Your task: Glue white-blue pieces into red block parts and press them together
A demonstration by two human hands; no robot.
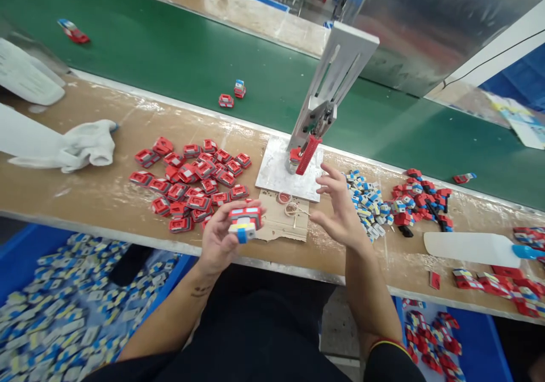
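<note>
My left hand [221,237] is closed round a red and grey toy part [245,218] with a white, blue and yellow block at its lower end. To its right my right hand [338,209] hangs in the air, fingers spread, holding nothing. Between and beyond the hands stands a metal hand press [317,115] with a red lever [309,155] on a silver base plate [272,166]. A piece of cardboard [276,223] lies in front of it, bearing small round dishes [285,198] and thin sticks. Left of the press is a pile of red and grey parts [200,169].
White, blue and yellow blocks [368,200] and red parts [413,192] lie to the right, near a white bottle [468,248]. Behind runs a green conveyor [170,47]. A gloved co-worker's hand [87,143] rests at left. Blue bins [176,280] of parts stand below the bench.
</note>
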